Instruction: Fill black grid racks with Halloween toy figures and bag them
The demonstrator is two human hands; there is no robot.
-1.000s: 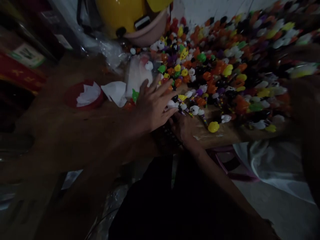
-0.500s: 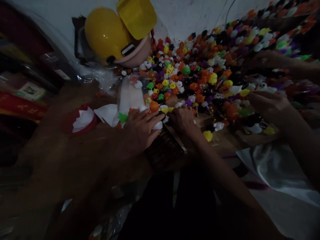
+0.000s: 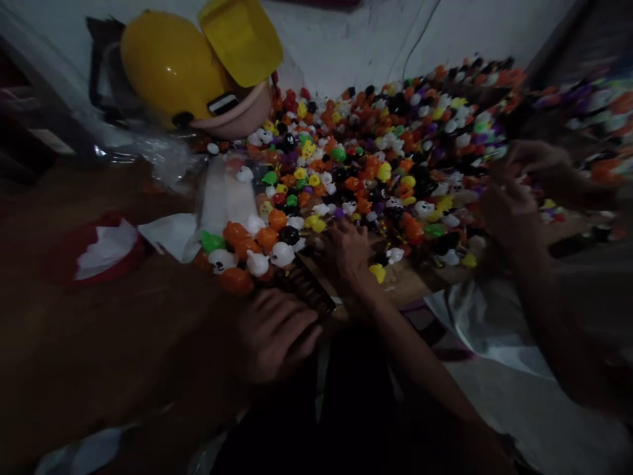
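My left hand (image 3: 277,335) is just in front of a dark slotted tray (image 3: 309,284), fingers curled inward and somewhat blurred. Anything inside its grip is hidden. Beyond it sits a small cluster of plastic figures: an orange one (image 3: 236,281), a white one (image 3: 283,254) and a green one (image 3: 212,241) among them. My right hand (image 3: 350,249) reaches to the near edge of the big heap of coloured figures (image 3: 366,158). Its bent fingertips are down among the pieces, so what they grip cannot be seen. A yellow figure (image 3: 378,272) lies close to that wrist.
Another person's hands (image 3: 514,191) work at the heap's right side. On the left are a red dish (image 3: 106,264) with white paper, a white sheet (image 3: 171,236) and a clear plastic bag (image 3: 225,194). A yellow helmet-like object (image 3: 168,69) stands at the back against the wall.
My left hand has drawn back toward me from the cluster, uncovering the figures and part of the tray. My right hand remains by the heap. The whole view has shifted to the right.
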